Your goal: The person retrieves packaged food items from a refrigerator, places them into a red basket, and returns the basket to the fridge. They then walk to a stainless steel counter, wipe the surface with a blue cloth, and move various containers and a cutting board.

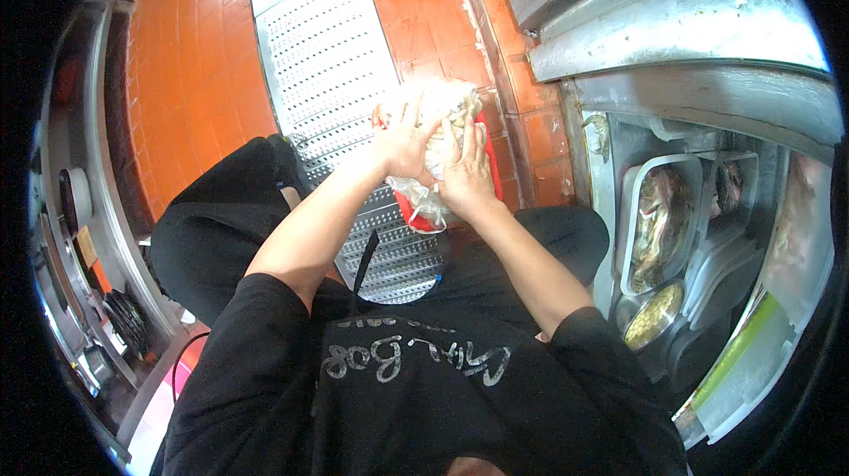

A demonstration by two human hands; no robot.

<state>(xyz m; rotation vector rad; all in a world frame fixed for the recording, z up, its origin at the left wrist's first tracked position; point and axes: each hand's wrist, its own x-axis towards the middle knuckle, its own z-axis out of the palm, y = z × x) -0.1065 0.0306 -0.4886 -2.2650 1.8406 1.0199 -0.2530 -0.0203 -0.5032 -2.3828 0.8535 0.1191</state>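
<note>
A clear plastic bag [424, 198] with pale, lumpy contents sits in a red plastic container [492, 156] close to the floor in front of me. My left hand [406, 149] lies on the bag with its fingers spread. Beside it, my right hand [469, 174] rests on the bag's right part, fingers pointing away from me. Both thumbs come close together over the middle. Glare washes out the far end of the bag, and what is inside cannot be made out. The bag's loose, crumpled end hangs toward me over the container's near rim.
A perforated metal drain cover [325, 45] runs along the orange tile floor [199, 78]. At right, an open steel cabinet holds a plastic tub of fish [660, 224], a metal bowl of pale yellow pieces [653, 320] and stacked lids [716, 277]. Steel shelving [113, 210] stands left.
</note>
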